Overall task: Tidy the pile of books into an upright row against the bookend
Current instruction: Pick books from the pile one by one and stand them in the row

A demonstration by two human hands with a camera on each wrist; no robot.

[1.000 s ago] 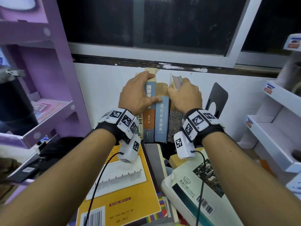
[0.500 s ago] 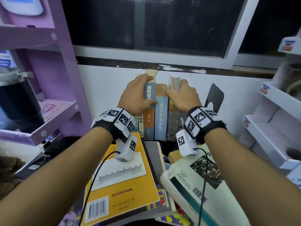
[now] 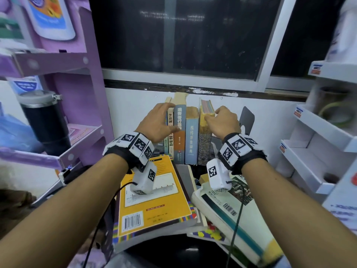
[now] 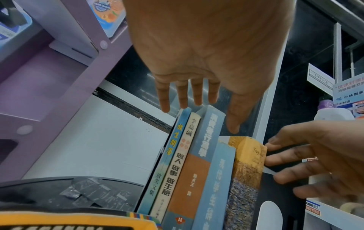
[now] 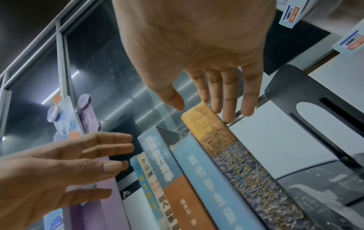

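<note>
Several books (image 3: 191, 136) stand upright in a row against the white wall, the mottled yellow-and-blue one (image 3: 204, 140) at the right end. The black bookend (image 3: 247, 118) stands a little to the right of it. My left hand (image 3: 159, 123) hovers at the row's left end with straight fingers (image 4: 183, 96) just over the thin books' tops. My right hand (image 3: 224, 121) sits between the mottled book (image 5: 236, 155) and the bookend (image 5: 315, 96), straight fingers (image 5: 228, 99) against that book's top corner. In front, a yellow book (image 3: 152, 198) and a white-and-green book (image 3: 231, 211) lie flat on the pile.
A purple shelf unit (image 3: 81, 113) holding a black tumbler (image 3: 46, 122) stands at the left. White cardboard shelves (image 3: 316, 147) stand at the right. A dark window (image 3: 183, 35) runs above the wall. More flat books lie under the two top ones.
Both hands have eased off the row: the left hand has lifted from the blue-and-orange spine and opened, and the right hand has slid off the top of the mottled book to its right side.
</note>
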